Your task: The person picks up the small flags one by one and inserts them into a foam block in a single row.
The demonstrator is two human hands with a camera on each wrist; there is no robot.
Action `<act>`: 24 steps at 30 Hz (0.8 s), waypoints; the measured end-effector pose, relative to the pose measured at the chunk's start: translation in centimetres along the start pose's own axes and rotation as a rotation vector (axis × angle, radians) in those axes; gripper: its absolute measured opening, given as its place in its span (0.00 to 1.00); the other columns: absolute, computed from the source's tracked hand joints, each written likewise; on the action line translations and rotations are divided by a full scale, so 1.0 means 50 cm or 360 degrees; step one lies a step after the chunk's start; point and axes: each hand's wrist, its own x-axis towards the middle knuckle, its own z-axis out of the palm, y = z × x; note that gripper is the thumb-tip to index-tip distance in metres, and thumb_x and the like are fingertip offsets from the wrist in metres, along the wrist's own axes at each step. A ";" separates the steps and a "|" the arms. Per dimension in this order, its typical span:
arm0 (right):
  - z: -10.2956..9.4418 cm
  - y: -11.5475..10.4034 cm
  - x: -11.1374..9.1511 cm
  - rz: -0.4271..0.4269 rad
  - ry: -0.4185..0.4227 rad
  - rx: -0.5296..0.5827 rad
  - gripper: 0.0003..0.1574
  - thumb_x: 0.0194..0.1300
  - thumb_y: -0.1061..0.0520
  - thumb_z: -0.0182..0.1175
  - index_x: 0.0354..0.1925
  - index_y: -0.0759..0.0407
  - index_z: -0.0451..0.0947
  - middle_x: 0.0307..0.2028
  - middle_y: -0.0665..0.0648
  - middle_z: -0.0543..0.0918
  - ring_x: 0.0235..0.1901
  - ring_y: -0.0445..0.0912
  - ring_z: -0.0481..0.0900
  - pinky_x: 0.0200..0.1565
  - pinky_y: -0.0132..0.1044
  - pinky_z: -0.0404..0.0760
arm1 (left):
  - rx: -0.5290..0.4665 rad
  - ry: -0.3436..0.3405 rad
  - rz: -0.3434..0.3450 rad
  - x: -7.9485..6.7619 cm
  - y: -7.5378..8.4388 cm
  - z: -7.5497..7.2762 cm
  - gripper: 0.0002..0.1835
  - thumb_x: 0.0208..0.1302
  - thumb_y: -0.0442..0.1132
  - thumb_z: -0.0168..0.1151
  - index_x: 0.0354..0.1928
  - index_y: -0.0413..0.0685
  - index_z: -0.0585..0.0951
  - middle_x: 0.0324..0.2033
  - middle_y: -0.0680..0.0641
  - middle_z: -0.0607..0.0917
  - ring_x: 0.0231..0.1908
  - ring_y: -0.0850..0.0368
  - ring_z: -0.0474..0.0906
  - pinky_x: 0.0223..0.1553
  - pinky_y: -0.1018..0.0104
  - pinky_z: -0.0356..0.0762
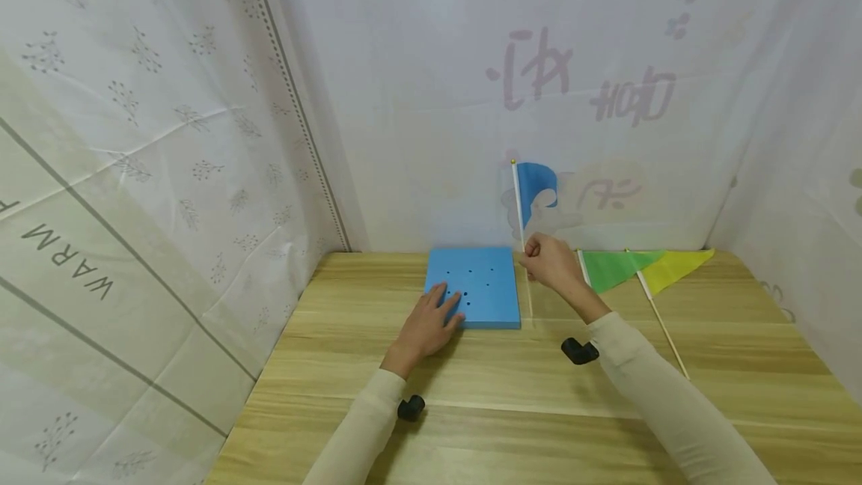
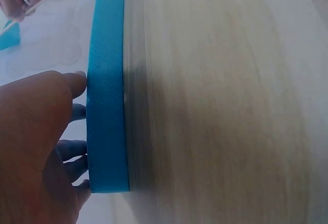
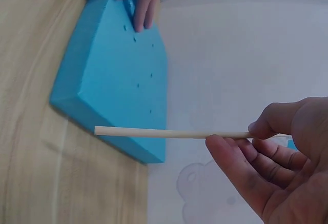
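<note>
Right grip point(image 1: 548, 262), gap all but closed, pinches the blue flag point(image 1: 532, 182) by its stick point(image 3: 148, 132) partway down, likely to leave the bare lower end clear. Left grip point(image 1: 427, 322), spread and grasping nothing, rests on the block point(image 1: 500, 301) just left of the pinch, apparently steadying it on the bench point(image 1: 505, 384). Green flag point(image 1: 611, 268) and yellow flag point(image 1: 672, 272) lie right of both grips.

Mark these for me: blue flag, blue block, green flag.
Blue flag point(image 1: 533, 184): head view, on the cloth.
Blue block point(image 3: 117, 70): right wrist view, on the broad face with the holes.
Green flag point(image 1: 611, 268): head view, middle of the cloth.
</note>
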 end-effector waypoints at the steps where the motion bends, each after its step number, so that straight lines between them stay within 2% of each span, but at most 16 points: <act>1: 0.001 -0.004 0.003 -0.0008 0.0009 0.0013 0.09 0.75 0.55 0.60 0.39 0.60 0.77 0.31 0.59 0.88 0.26 0.47 0.89 0.26 0.36 0.78 | -0.0003 0.0003 0.0000 0.000 0.000 0.000 0.32 0.85 0.56 0.51 0.82 0.51 0.67 0.83 0.36 0.59 0.83 0.37 0.54 0.83 0.41 0.56; 9: 0.010 -0.035 0.031 -0.0054 0.0023 0.0103 0.07 0.75 0.57 0.58 0.42 0.61 0.77 0.38 0.62 0.86 0.35 0.57 0.93 0.32 0.38 0.87 | -0.0072 0.0007 0.0002 -0.002 0.004 -0.004 0.33 0.84 0.56 0.53 0.82 0.49 0.67 0.83 0.36 0.60 0.83 0.36 0.54 0.83 0.40 0.56; 16: 0.021 -0.063 0.048 -0.0138 0.0053 0.0142 0.06 0.75 0.59 0.57 0.41 0.62 0.77 0.37 0.63 0.86 0.30 0.51 0.91 0.34 0.41 0.91 | -0.0057 0.0014 -0.0003 -0.003 0.004 -0.003 0.32 0.84 0.56 0.53 0.81 0.51 0.68 0.83 0.38 0.61 0.83 0.37 0.54 0.83 0.41 0.56; 24: 0.034 -0.091 0.072 -0.0200 0.0078 0.0136 0.08 0.75 0.60 0.58 0.43 0.64 0.79 0.39 0.67 0.88 0.31 0.54 0.91 0.35 0.44 0.90 | -0.0065 0.0022 0.0014 -0.001 0.002 -0.003 0.32 0.83 0.55 0.55 0.81 0.50 0.69 0.82 0.38 0.62 0.83 0.37 0.55 0.83 0.40 0.57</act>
